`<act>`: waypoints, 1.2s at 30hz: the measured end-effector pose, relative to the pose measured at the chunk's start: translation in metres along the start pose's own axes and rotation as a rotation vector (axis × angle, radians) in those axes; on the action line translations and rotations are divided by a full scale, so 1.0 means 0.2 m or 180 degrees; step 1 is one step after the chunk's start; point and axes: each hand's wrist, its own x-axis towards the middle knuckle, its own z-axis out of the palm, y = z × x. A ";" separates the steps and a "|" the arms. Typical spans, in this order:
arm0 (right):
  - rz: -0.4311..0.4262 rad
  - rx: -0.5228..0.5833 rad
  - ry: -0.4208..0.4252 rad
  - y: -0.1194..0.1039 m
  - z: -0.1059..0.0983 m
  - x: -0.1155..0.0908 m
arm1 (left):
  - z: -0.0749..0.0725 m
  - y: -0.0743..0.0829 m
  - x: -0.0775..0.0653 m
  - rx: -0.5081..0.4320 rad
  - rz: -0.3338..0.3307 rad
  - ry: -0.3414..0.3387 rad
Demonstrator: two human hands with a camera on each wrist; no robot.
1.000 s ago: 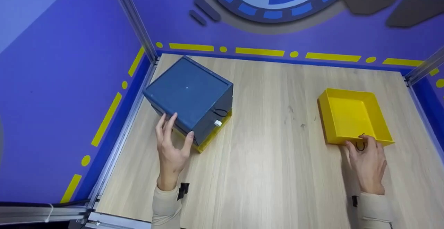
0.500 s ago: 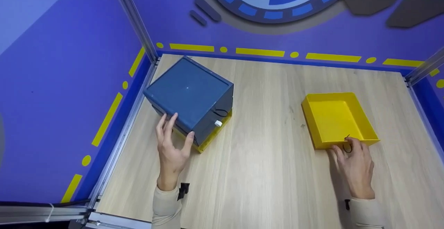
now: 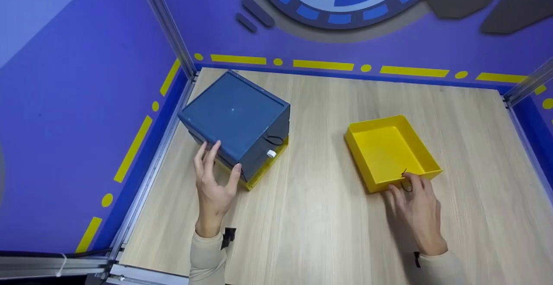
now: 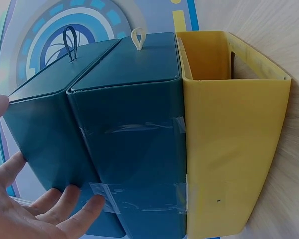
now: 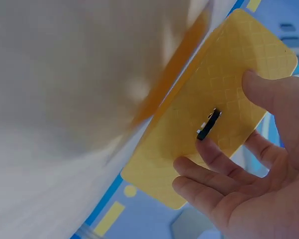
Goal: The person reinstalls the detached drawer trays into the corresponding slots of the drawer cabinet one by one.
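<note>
On the left of the table stands a drawer unit (image 3: 231,110) with dark blue tiers. Two blue drawers (image 4: 124,119) with loop pulls show in the left wrist view, beside a yellow bottom casing (image 4: 234,149) whose front is an open slot. My left hand (image 3: 214,192) rests spread fingers and thumb against the unit's near side and corner. A yellow drawer (image 3: 359,162) lies on the table to the right, its inside bare. With thumb and fingers my right hand (image 3: 418,211) pinches its near wall, by a dark loop pull (image 5: 208,124).
The pale wooden table (image 3: 315,216) spreads between the unit and the drawer. A purple-blue wall (image 3: 99,82) and a metal frame rail (image 3: 147,181) border the left side. The patterned back wall (image 3: 328,47) stands behind the table.
The yellow drawer has slid left over the table toward the unit, turning counterclockwise, with my right hand on it. My left hand and the drawer unit have stayed in place.
</note>
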 end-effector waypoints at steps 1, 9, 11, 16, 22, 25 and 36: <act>-0.0017 0.0000 -0.0014 -0.02 0.01 -0.01 | 0.00 0.00 0.00 0.0004 0.0001 0.0002; -0.0187 -0.0029 -0.0218 -0.14 0.07 -0.05 | 0.00 0.00 -0.01 0.0019 -0.0026 0.0003; -0.0212 -0.0023 -0.0289 -0.16 0.09 -0.06 | 0.00 0.00 0.00 0.0015 -0.0027 -0.0011; -0.0296 -0.0015 -0.0423 -0.23 0.13 -0.09 | 0.00 0.01 0.01 0.0009 -0.0029 -0.0011; -0.0400 0.0020 -0.0551 -0.30 0.15 -0.14 | 0.00 0.01 0.01 0.0018 -0.0051 -0.0018; -0.0513 0.0028 -0.0564 -0.33 0.16 -0.16 | 0.00 0.01 0.00 0.0001 -0.0055 -0.0033; -0.0875 0.0145 -0.0548 -0.44 0.17 -0.22 | 0.00 0.00 0.00 -0.0001 -0.0069 -0.0017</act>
